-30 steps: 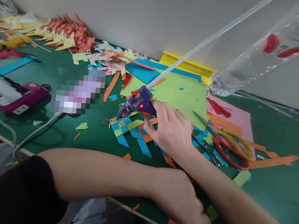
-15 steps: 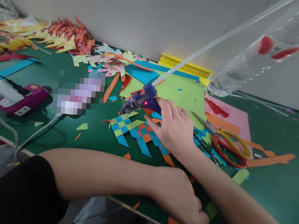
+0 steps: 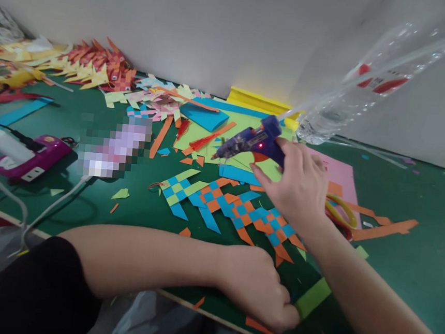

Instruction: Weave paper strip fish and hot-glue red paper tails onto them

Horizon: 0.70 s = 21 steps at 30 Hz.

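Note:
My right hand [image 3: 297, 181] is wrapped round the handle of a dark blue hot glue gun [image 3: 253, 142], its red light lit. A clear glue stick runs out of the gun's back, and the nozzle points left above the paper sheets. Below it, a chain of woven paper fish [image 3: 241, 210] in blue, orange and green lies on the table. My left hand [image 3: 257, 284] rests closed near the front edge, its curled fingers turned away from view. A green paper strip [image 3: 313, 298] lies right by its fingertips; whether it is gripped cannot be seen.
Scissors [image 3: 343, 211] lie partly behind my right wrist. A plastic bottle [image 3: 352, 103] stands by the wall. On the left are a purple power strip [image 3: 38, 158], a blurred phone-like object [image 3: 117, 147] with a cable, and piled woven paper fish [image 3: 98, 68]. Paper scraps are scattered about.
My right hand has moved to the right and slightly up with the glue gun, uncovering more of the woven fish chain. The left hand stays closed, shifted only slightly.

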Each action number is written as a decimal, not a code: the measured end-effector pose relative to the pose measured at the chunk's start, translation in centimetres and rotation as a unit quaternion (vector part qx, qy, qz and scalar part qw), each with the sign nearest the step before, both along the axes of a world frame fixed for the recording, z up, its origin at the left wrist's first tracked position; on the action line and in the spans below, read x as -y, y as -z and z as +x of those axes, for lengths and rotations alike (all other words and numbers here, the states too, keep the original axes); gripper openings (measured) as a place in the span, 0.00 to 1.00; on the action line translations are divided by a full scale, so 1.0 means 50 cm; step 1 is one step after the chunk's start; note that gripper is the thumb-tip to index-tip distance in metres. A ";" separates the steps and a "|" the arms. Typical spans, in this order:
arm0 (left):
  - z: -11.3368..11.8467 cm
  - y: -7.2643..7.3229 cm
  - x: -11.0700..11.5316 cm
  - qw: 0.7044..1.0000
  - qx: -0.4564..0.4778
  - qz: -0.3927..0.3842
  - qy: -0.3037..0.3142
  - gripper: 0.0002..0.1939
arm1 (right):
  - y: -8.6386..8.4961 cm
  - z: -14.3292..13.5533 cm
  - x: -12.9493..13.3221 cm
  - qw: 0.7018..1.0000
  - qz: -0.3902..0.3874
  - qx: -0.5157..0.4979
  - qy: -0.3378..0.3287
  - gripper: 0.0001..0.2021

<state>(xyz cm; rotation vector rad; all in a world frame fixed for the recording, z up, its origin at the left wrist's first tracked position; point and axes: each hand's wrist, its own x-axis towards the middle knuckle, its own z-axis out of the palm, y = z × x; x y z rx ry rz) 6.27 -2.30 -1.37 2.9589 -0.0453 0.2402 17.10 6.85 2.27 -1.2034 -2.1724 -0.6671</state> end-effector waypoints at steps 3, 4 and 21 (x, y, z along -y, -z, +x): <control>-0.002 -0.007 0.000 1.000 -0.008 0.005 -0.002 0.13 | -0.009 0.051 -0.001 0.999 -0.008 -0.003 0.047 0.25; -0.003 -0.009 0.000 1.000 -0.011 0.008 -0.003 0.13 | -0.012 0.070 -0.001 0.998 -0.009 -0.004 0.067 0.25; 0.001 0.046 0.013 0.974 0.213 0.057 -0.044 0.16 | 0.037 0.375 -0.029 0.912 -0.071 -0.118 0.387 0.32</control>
